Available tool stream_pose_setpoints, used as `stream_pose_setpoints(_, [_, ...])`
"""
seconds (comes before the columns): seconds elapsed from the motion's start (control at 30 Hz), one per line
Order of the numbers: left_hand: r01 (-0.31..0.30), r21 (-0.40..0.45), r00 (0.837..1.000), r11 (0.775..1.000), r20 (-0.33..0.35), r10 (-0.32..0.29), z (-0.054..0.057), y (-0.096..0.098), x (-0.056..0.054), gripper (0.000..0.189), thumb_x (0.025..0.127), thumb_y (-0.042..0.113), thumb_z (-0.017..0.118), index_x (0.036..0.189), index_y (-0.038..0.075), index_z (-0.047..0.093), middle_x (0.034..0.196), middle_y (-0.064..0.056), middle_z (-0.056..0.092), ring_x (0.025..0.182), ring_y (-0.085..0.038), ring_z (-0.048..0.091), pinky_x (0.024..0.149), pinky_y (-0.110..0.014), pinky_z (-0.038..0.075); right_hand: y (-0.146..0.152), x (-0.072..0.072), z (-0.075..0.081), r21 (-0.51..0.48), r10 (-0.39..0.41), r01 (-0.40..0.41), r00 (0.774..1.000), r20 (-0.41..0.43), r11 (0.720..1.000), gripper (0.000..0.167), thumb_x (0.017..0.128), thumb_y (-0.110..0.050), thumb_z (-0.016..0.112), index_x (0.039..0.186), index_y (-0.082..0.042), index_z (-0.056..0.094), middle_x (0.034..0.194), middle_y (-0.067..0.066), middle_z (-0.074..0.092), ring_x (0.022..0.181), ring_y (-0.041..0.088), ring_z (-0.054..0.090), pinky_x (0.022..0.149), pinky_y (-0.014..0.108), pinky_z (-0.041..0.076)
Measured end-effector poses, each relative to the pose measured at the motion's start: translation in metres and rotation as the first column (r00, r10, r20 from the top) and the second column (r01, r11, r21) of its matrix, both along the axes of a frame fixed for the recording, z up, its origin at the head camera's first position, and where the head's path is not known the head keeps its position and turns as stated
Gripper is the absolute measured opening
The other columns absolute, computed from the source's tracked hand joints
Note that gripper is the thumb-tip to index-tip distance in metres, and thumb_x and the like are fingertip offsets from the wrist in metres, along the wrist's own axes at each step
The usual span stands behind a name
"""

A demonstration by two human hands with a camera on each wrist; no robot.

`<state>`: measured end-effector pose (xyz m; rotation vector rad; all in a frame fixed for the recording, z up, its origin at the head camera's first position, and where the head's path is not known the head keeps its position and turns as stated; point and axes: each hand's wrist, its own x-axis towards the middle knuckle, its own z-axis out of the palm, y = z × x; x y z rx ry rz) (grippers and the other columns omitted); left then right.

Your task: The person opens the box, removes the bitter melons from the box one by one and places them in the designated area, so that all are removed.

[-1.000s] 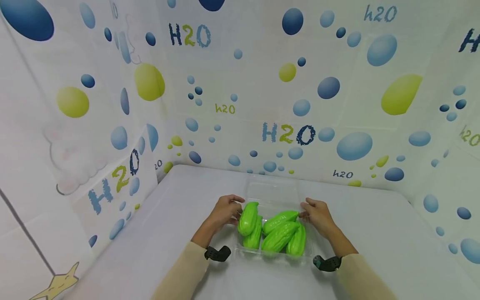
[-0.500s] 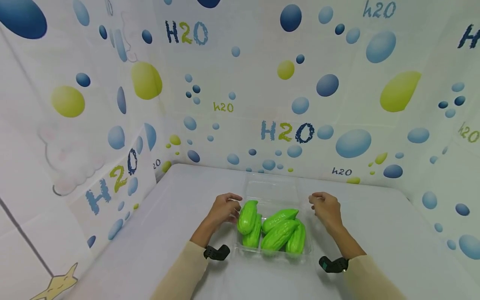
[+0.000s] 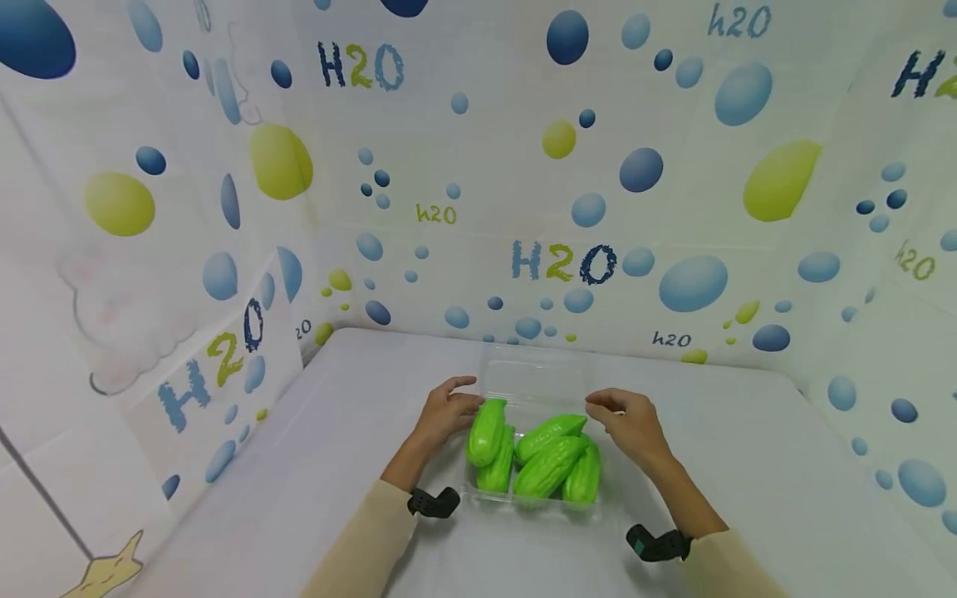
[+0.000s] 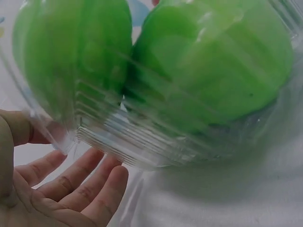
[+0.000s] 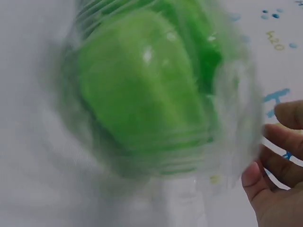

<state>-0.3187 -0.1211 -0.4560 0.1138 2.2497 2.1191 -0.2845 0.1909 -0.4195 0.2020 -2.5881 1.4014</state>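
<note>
A clear plastic clamshell box [image 3: 534, 508] stands on the table with its lid [image 3: 532, 374] laid back at the far side. Inside lie several glossy green ribbed vegetables [image 3: 549, 467], like bitter melons; two are in the left part, the others in the right. My left hand [image 3: 443, 415] is at the box's left side; in the left wrist view its fingers [image 4: 85, 189] are spread at the clear corner, the thumb partly behind the plastic. My right hand [image 3: 628, 422] is by the back right corner, fingers loosely bent. Whether it touches the plastic cannot be told.
The white-covered table [image 3: 359, 399] reaches back to a white curtain [image 3: 449, 141] printed with bubbles and H2O lettering, which also runs along both sides. A black wrist camera [image 3: 434, 503] sits on the left wrist and another black camera [image 3: 658, 544] on the right.
My right hand first moved away to the right, then came back left toward the box's back corner. My left hand's fingers have spread slightly at the left side. The vegetables stay put.
</note>
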Motion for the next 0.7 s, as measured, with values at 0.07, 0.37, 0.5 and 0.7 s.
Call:
stream_pose_setpoints(0.07, [-0.012,0.023,1.000,1.000,-0.002,0.012,-0.002,0.002,0.000,0.053,0.097,0.012,0.059,0.148,0.001,0.047,0.126,-0.021,0.067,0.110,-0.028,0.068,0.091,-0.038,0.058,-0.001,0.004,0.000,-0.019,0.044,-0.044,0.999,0.003,0.999,0.022,0.097,-0.020,0.068,0.113,-0.006,0.074,0.106,0.009,0.074,0.092,0.022,0.067,0.076,0.039,0.059])
stream_pose_setpoints(0.37, [-0.074,0.066,0.997,0.995,0.021,0.073,-0.005,0.006,-0.001,0.054,0.095,0.014,0.060,0.147,0.003,0.049,0.123,-0.017,0.068,0.107,-0.023,0.069,0.089,-0.033,0.058,-0.008,0.016,0.004,0.001,0.268,-0.269,0.963,0.035,0.963,0.036,0.089,-0.014,0.077,0.122,-0.001,0.070,0.118,0.014,0.071,0.109,0.030,0.066,0.087,0.029,0.056])
stream_pose_setpoints(0.5, [-0.079,0.078,0.997,0.994,0.026,0.077,-0.006,0.007,-0.002,0.053,0.095,0.014,0.063,0.145,0.003,0.052,0.119,-0.017,0.070,0.101,-0.021,0.070,0.084,-0.030,0.059,-0.010,0.019,0.003,0.000,0.335,-0.335,0.941,0.040,0.942,0.044,0.085,-0.016,0.081,0.123,0.001,0.069,0.117,0.015,0.072,0.109,0.032,0.066,0.086,0.031,0.057])
stream_pose_setpoints(0.7, [-0.059,0.073,0.998,0.996,0.010,0.059,-0.007,0.012,-0.003,0.050,0.097,0.018,0.063,0.144,0.003,0.053,0.121,-0.017,0.070,0.101,-0.018,0.069,0.086,-0.030,0.059,-0.012,0.020,0.005,0.051,0.369,-0.372,0.927,0.061,0.927,0.049,0.078,-0.017,0.086,0.122,0.000,0.069,0.115,0.012,0.071,0.103,0.027,0.064,0.087,0.039,0.055])
